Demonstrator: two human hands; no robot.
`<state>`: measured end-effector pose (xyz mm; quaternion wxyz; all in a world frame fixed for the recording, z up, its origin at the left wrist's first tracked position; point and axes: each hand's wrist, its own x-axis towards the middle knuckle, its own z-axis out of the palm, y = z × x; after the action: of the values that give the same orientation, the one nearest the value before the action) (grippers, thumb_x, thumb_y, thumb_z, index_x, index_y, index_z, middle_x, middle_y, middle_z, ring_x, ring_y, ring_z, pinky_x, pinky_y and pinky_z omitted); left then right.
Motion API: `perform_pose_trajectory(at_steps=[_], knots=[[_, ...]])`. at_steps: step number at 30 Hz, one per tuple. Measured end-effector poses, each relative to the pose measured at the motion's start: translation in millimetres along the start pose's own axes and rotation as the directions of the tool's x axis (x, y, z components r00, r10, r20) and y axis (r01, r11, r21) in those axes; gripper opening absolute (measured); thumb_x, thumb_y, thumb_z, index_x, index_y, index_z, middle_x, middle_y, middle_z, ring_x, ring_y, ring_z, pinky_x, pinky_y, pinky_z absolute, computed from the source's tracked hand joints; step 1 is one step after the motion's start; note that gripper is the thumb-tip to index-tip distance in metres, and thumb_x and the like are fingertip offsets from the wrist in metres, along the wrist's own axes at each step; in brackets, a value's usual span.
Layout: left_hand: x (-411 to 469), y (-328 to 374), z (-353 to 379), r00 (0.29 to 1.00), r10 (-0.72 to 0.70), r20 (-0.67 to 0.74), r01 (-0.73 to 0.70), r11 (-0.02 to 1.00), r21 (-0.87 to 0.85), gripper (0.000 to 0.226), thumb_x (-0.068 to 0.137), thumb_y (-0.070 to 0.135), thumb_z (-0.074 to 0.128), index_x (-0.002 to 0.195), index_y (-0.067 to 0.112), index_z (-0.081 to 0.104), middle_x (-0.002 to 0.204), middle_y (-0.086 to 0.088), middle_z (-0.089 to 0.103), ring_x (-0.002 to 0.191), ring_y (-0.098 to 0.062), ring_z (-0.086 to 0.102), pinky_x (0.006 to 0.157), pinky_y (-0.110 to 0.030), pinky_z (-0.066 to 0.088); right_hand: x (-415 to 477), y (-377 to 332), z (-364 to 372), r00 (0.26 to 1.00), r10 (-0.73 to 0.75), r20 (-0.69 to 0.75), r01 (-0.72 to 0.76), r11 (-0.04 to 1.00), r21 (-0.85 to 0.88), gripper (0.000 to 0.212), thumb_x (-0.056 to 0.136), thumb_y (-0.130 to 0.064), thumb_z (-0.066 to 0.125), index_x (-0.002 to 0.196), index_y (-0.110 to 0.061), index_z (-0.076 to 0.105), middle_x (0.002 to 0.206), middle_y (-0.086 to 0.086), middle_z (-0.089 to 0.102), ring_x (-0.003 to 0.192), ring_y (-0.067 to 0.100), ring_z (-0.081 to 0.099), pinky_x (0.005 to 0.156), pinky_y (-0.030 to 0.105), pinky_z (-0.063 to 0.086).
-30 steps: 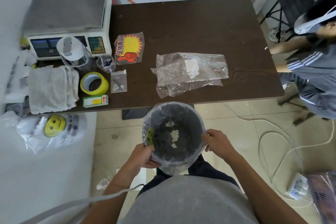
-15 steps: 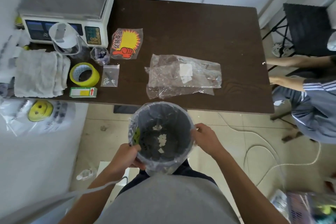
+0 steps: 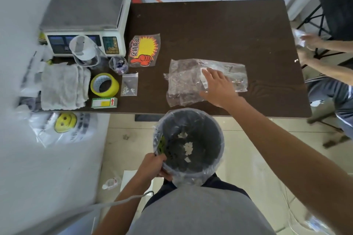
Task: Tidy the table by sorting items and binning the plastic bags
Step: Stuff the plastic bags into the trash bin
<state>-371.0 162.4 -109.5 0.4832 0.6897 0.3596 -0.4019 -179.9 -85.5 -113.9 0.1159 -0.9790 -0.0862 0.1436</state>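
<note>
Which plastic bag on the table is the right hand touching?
The large clear bag right of centre; the right hand rests on it. The small screw bag and sticker bag lie untouched.

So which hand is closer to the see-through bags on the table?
Right. The right hand rests on the bags; the left hand is off the table, gripping the bin rim.

**Words and signs on the table**

A sticker pack (image 3: 144, 49) near the left end of the table (image 3: 229, 25) shows the red words 促销商品, a yellow burst and a red thumbs-up. A small box (image 3: 104, 102) at the front edge has a red arrow pointing up. A white bag (image 3: 76, 135) just past the front left corner shows a yellow smiley face. The keys on the scale (image 3: 86, 30) and the white label on the clear bags (image 3: 183, 80) are too blurry to read.
</note>
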Motion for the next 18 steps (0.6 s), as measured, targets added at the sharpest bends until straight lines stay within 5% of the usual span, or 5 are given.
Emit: perform_pose_trajectory(at_steps=[4, 11, 18], knots=[[0.6, -0.9, -0.9, 1.0, -0.01, -0.007, 0.01, 1.0, 0.026, 0.024, 0.099, 0.014, 0.049, 0.113, -0.003, 0.06, 0.081, -0.019, 0.077, 0.06, -0.031, 0.074, 0.055, -0.024, 0.056, 10.7, 4.4, 12.5, 0.996, -0.019, 0.082, 0.027, 0.995, -0.097, 0.085, 0.093, -0.048, 0.065, 0.157, -0.022, 0.015, 0.168, 0.007, 0.013, 0.154, 0.031, 0.013, 0.124, 0.05, 0.016], [3.5, -3.4, -0.8, 1.0, -0.016, 0.009, 0.016, 0.999, 0.037, 0.026, 0.098, 0.015, 0.049, 0.114, -0.004, 0.06, 0.081, -0.018, 0.078, 0.064, -0.033, 0.076, 0.066, -0.032, 0.061, 9.3, 8.7, 5.4, 0.996, -0.028, -0.083, 0.021, 0.996, -0.091, 0.043, 0.107, -0.035, 0.039, 0.148, -0.026, 0.042, 0.16, 0.008, 0.035, 0.148, 0.031, 0.031, 0.12, 0.051, 0.027], [7.2, -0.7, -5.1, 0.999, -0.028, 0.024, 0.026, 0.998, 0.055, 0.026, 0.098, 0.014, 0.049, 0.114, -0.004, 0.058, 0.084, -0.02, 0.077, 0.067, -0.036, 0.076, 0.066, -0.032, 0.061, -11.2, -8.3, -1.4, 0.918, -0.146, -0.369, 0.155, 0.988, -0.005, 0.033, 0.105, -0.027, 0.047, 0.134, -0.026, 0.061, 0.147, 0.008, 0.053, 0.133, 0.033, 0.05, 0.107, 0.051, 0.043]])
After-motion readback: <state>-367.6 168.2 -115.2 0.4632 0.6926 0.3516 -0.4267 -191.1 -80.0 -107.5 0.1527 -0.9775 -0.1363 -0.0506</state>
